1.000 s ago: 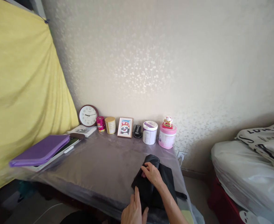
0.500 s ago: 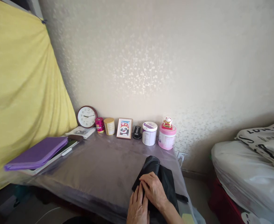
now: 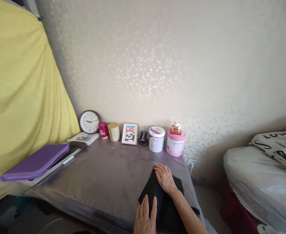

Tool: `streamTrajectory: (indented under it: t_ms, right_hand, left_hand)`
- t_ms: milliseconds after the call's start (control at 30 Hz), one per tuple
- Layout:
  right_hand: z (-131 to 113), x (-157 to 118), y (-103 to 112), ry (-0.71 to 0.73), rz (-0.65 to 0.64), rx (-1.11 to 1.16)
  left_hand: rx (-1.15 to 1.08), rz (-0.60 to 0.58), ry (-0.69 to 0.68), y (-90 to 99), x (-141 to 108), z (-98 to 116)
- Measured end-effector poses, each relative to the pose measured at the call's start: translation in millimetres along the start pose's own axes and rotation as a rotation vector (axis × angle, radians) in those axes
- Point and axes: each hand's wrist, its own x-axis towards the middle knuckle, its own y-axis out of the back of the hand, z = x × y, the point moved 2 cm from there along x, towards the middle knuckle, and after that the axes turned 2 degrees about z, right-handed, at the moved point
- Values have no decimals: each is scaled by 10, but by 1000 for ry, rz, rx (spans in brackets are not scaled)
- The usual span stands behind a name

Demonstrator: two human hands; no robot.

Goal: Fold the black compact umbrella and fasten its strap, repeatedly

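Note:
A piece of black fabric [image 3: 149, 187] lies at the right front of the table; its exact kind I cannot make out. On its far end rests my right hand [image 3: 165, 179], palm down with the fingers stretched out. Nearer to me, my left hand [image 3: 146, 216] lies flat on the cloth's left part, fingers spread. A dark strap-like end [image 3: 195, 210] sticks out from the right side of the fabric. Both forearms come in from the bottom, and part of the cloth is hidden under them.
Along the wall stand a clock [image 3: 90, 122], a magenta can [image 3: 103, 130], a yellow-lidded jar [image 3: 114, 132], a framed panda picture [image 3: 129, 134], a white tub [image 3: 156, 139] and a pink tub [image 3: 175, 143] topped by a cat figurine [image 3: 176, 128]. A purple folder [image 3: 35, 161] lies left.
My right hand has slid forward to the far end of the black fabric and flattened out. My left hand has parted from it and lies spread. The bulge at the far end looks flatter.

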Motion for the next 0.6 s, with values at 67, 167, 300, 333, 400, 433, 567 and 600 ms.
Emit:
streamTrajectory:
  t_ms: [67,167,300,333,400,433,567,600]
  right_hand:
    - [85,112,-17,-43,-57,7]
    - [188,248,-51,-130,-147,0]
    - [240,319,-74,-200,-139,-20]
    - [243,312,-69,-205,-125,-24]
    - [262,257,-34,-225,-88,-40]
    - [286,205,-3,-248,-52,-50]
    - [493,-193,200,-416,173,-48]
    - [557,-329,256,-454,209,-31]
  left_hand:
    - [-2,-26,15,8,-1,-4]
    - [-6,-68,47,33,0,-3]
    - [-19,-98,89,68,12,2]
    - [-20,-100,93,78,15,3]
    - [-20,-99,96,104,13,5]
    - [-21,-97,97,120,7,7]
    - [-49,-74,84,219,-47,20]
    - [-63,-64,73,249,-65,26]
